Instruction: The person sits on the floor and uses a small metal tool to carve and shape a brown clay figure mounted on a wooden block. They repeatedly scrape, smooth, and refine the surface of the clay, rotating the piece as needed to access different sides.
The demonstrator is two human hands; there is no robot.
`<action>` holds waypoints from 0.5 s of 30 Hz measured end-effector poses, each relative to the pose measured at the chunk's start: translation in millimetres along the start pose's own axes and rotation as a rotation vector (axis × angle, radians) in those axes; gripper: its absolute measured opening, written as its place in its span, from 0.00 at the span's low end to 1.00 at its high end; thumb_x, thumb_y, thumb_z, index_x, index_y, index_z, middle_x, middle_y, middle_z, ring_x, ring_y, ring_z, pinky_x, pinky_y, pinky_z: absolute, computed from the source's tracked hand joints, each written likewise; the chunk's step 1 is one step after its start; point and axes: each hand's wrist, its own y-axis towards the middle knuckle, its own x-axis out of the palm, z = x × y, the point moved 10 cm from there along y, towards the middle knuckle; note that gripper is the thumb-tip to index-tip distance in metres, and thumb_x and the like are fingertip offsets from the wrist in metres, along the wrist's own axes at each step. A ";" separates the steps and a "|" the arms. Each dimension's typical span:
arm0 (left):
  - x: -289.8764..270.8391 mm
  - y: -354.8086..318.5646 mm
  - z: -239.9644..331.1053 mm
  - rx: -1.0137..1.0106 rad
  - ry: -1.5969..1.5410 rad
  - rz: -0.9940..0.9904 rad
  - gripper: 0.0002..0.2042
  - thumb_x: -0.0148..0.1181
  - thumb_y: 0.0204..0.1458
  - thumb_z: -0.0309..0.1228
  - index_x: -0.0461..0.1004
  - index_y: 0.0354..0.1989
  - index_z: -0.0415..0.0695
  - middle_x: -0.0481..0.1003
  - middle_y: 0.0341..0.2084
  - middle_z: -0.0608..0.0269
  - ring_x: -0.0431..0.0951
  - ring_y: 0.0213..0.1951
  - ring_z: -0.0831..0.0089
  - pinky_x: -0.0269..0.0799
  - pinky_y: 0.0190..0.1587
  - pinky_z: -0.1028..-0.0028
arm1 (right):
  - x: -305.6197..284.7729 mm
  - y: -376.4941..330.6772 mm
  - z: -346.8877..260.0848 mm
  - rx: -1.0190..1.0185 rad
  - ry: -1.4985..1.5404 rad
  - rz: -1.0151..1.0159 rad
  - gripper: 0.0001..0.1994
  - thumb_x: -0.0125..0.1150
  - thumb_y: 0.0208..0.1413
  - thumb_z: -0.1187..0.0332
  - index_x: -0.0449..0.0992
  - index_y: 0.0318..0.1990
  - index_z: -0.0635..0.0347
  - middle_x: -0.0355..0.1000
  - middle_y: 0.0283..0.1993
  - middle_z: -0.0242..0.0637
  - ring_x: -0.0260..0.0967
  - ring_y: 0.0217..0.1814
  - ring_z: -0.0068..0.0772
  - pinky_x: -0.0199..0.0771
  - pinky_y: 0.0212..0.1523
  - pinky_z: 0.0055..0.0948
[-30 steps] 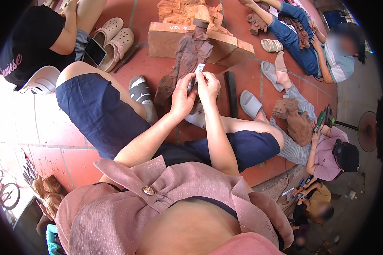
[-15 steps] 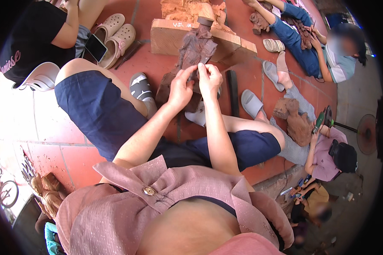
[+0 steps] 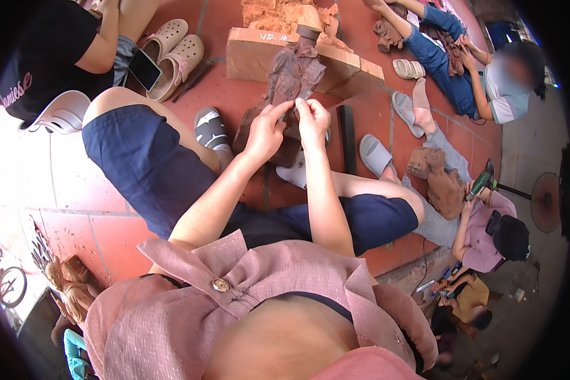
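A dark brown carved wooden figure (image 3: 291,73) stands in front of me between my legs, wearing a flat-topped hat and set on a dark block-like base. My left hand (image 3: 265,133) and my right hand (image 3: 313,125) meet at its lower front, thumbs and fingers pinched together. Whatever sits between the fingertips is too small to make out. The part of the carving behind my hands is hidden.
Behind the figure lies a thick pale wood block (image 3: 253,57) with orange rough carving. A dark bar (image 3: 346,136) rests on the red tiles to the right. Co-workers sit left and right; one holds a green power tool (image 3: 479,183) by a brown carving (image 3: 444,190).
Both my hands have shifted slightly lower, toward me, still pinched close together. At the right, the co-worker's green power tool has turned and shifted.
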 end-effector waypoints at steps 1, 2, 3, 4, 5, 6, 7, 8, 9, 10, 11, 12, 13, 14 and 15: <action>-0.5 -0.7 -1.4 -0.016 0.020 -0.011 0.24 0.52 0.42 0.14 0.70 0.51 0.45 0.70 0.32 0.54 0.73 0.37 0.60 0.68 0.42 0.70 | -0.1 -0.9 2.2 -0.002 0.015 0.015 0.12 0.61 0.51 0.70 0.69 0.20 0.65 0.60 0.17 0.23 0.53 0.21 0.11 0.53 0.20 0.19; -2.4 -1.1 1.4 -0.007 0.022 0.007 0.24 0.52 0.42 0.14 0.71 0.51 0.45 0.70 0.32 0.53 0.73 0.37 0.60 0.68 0.42 0.70 | 0.3 -0.9 -0.5 -0.004 0.019 0.009 0.12 0.61 0.51 0.70 0.69 0.20 0.65 0.60 0.17 0.22 0.53 0.21 0.11 0.52 0.20 0.19; -3.6 -1.0 3.9 0.002 0.024 0.025 0.24 0.52 0.42 0.14 0.71 0.51 0.45 0.70 0.32 0.53 0.73 0.37 0.60 0.68 0.42 0.70 | 0.5 -0.1 -3.3 -0.005 0.023 0.003 0.11 0.61 0.51 0.70 0.69 0.21 0.65 0.60 0.17 0.22 0.52 0.21 0.11 0.52 0.20 0.19; -4.6 -0.2 6.1 0.010 0.025 0.042 0.24 0.52 0.42 0.14 0.71 0.51 0.45 0.70 0.32 0.53 0.73 0.37 0.60 0.68 0.42 0.70 | 0.9 1.4 -6.2 -0.006 0.027 -0.003 0.11 0.61 0.51 0.71 0.69 0.21 0.65 0.60 0.17 0.21 0.52 0.21 0.11 0.52 0.20 0.19; -4.4 0.4 5.8 0.009 0.010 0.051 0.24 0.52 0.41 0.14 0.71 0.51 0.45 0.70 0.31 0.54 0.73 0.37 0.60 0.68 0.42 0.70 | 2.7 1.1 -10.2 0.002 0.055 -0.014 0.11 0.61 0.51 0.71 0.69 0.21 0.64 0.60 0.18 0.21 0.52 0.21 0.11 0.51 0.20 0.19; -4.1 3.7 4.4 0.008 -0.005 0.060 0.24 0.53 0.41 0.14 0.71 0.51 0.45 0.70 0.31 0.54 0.73 0.37 0.60 0.68 0.42 0.70 | 5.8 2.6 -16.1 0.011 0.083 -0.024 0.11 0.61 0.51 0.71 0.69 0.21 0.64 0.59 0.18 0.20 0.51 0.21 0.10 0.51 0.20 0.18; -3.8 3.8 2.9 0.006 -0.020 0.069 0.24 0.53 0.41 0.14 0.71 0.50 0.45 0.70 0.31 0.54 0.73 0.37 0.59 0.68 0.42 0.70 | 7.4 2.0 -17.4 0.021 0.112 -0.034 0.11 0.61 0.52 0.71 0.69 0.21 0.64 0.59 0.18 0.20 0.51 0.21 0.10 0.50 0.20 0.18; -2.3 4.5 1.7 0.003 -0.003 0.050 0.24 0.53 0.41 0.14 0.71 0.50 0.45 0.70 0.31 0.54 0.73 0.37 0.59 0.68 0.42 0.70 | 6.5 1.8 -15.6 0.024 0.113 -0.032 0.11 0.61 0.52 0.71 0.69 0.21 0.64 0.59 0.18 0.19 0.50 0.21 0.10 0.50 0.20 0.18; -0.5 3.0 -1.1 0.000 0.015 0.031 0.24 0.53 0.41 0.14 0.71 0.50 0.45 0.70 0.31 0.54 0.73 0.37 0.59 0.68 0.42 0.70 | 4.2 -0.5 -10.1 0.026 0.115 -0.030 0.11 0.60 0.52 0.71 0.69 0.21 0.64 0.59 0.18 0.19 0.50 0.21 0.10 0.50 0.20 0.18; 1.3 1.3 -3.4 -0.002 0.032 0.013 0.24 0.53 0.41 0.14 0.71 0.50 0.45 0.70 0.31 0.54 0.73 0.36 0.59 0.68 0.42 0.70 | 2.7 -1.4 -3.0 0.029 0.117 -0.028 0.11 0.60 0.52 0.71 0.69 0.21 0.64 0.59 0.18 0.19 0.50 0.21 0.10 0.49 0.20 0.18; 1.4 0.0 -3.0 -0.010 0.022 0.000 0.24 0.53 0.41 0.14 0.71 0.51 0.45 0.70 0.31 0.53 0.73 0.37 0.59 0.68 0.42 0.70 | 4.2 -1.6 0.4 0.041 0.152 -0.024 0.11 0.60 0.52 0.71 0.69 0.20 0.63 0.58 0.18 0.19 0.50 0.21 0.10 0.49 0.21 0.18; 0.4 -1.0 -1.5 -0.010 0.024 0.007 0.24 0.53 0.41 0.14 0.71 0.51 0.46 0.70 0.31 0.53 0.73 0.36 0.59 0.68 0.41 0.70 | 2.7 -0.6 0.8 0.030 0.116 -0.015 0.11 0.60 0.52 0.71 0.69 0.20 0.63 0.58 0.18 0.19 0.50 0.21 0.10 0.50 0.21 0.17; -0.1 -1.7 0.6 -0.009 0.025 0.012 0.25 0.52 0.41 0.14 0.71 0.51 0.46 0.70 0.31 0.54 0.73 0.36 0.59 0.68 0.41 0.70 | 0.1 -1.0 1.3 0.018 0.080 -0.006 0.11 0.60 0.52 0.71 0.69 0.20 0.63 0.59 0.18 0.20 0.51 0.21 0.10 0.50 0.21 0.17; 1.2 -3.7 2.0 -0.015 0.023 0.016 0.25 0.52 0.41 0.14 0.71 0.51 0.46 0.70 0.31 0.54 0.73 0.36 0.59 0.68 0.41 0.70 | -1.8 -3.6 -4.2 0.013 0.038 0.003 0.11 0.60 0.52 0.71 0.69 0.20 0.63 0.59 0.18 0.20 0.51 0.21 0.10 0.50 0.21 0.17; -1.5 -3.0 8.3 -0.008 0.044 0.038 0.25 0.52 0.41 0.14 0.70 0.52 0.47 0.69 0.30 0.54 0.73 0.35 0.59 0.68 0.40 0.70 | -0.6 -2.4 -10.2 0.005 0.041 -0.003 0.11 0.60 0.52 0.71 0.69 0.20 0.63 0.60 0.18 0.20 0.51 0.21 0.10 0.51 0.21 0.17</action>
